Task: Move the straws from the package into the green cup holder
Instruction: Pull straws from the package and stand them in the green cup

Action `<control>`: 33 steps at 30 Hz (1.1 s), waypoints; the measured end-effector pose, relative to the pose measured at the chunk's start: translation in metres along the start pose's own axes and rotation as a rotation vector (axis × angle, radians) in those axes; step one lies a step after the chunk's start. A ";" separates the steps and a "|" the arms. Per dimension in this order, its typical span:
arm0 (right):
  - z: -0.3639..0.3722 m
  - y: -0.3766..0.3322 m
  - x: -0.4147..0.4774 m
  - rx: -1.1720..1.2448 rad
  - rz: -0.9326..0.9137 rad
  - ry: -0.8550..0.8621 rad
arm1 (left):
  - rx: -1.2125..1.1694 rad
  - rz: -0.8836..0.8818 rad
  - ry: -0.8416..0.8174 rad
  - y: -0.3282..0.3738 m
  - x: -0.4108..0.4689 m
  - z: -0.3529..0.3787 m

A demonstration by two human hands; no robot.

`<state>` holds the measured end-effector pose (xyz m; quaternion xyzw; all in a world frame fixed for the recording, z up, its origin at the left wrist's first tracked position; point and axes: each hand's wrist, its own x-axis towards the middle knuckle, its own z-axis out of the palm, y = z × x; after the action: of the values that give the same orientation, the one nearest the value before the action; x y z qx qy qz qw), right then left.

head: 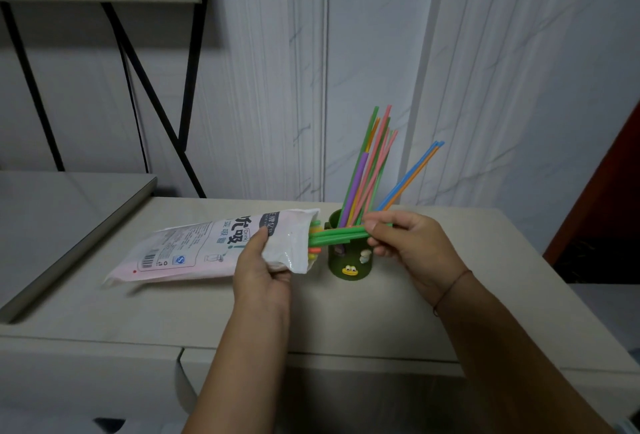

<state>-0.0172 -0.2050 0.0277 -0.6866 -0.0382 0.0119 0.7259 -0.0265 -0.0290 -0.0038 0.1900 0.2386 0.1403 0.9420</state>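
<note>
On a pale worktop (398,312), a person's left hand (262,271) clamps the open end of a white straw package (207,243), holding it nearly level above the surface. The green cup holder (349,260) stands just beside the package mouth, with coloured straws (369,163) fanning upright from it. The right hand (412,243) pinches a few green straws (337,235), half drawn from the package and crossing in front of the holder.
</note>
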 end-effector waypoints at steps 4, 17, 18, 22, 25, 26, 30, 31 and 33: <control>-0.009 -0.006 0.001 0.081 -0.011 0.010 | 0.006 -0.014 -0.012 0.006 0.001 0.000; 0.014 0.005 -0.003 0.002 -0.128 -0.014 | 0.052 -0.083 -0.033 -0.005 -0.009 0.007; 0.013 0.004 -0.003 -0.016 -0.146 0.001 | 0.060 -0.082 -0.030 -0.005 -0.009 0.007; 0.009 0.002 -0.002 -0.063 -0.177 0.014 | 0.034 -0.070 0.008 -0.003 -0.009 0.007; 0.004 -0.001 -0.001 -0.064 -0.183 0.030 | 0.009 -0.052 0.034 0.001 -0.005 0.006; 0.002 -0.002 0.000 -0.064 -0.184 0.031 | 0.011 -0.053 0.031 0.002 -0.004 0.005; -0.004 -0.006 0.000 -0.079 -0.185 0.045 | 0.002 -0.055 0.037 0.005 -0.003 0.006; -0.006 -0.007 0.001 -0.087 -0.183 0.049 | -0.007 -0.051 0.046 0.005 -0.003 0.006; -0.009 -0.008 0.002 -0.083 -0.175 0.056 | -0.022 -0.038 0.056 0.006 -0.004 0.006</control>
<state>-0.0151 -0.2143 0.0350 -0.7101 -0.0782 -0.0723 0.6960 -0.0279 -0.0265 0.0058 0.1711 0.2669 0.1303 0.9394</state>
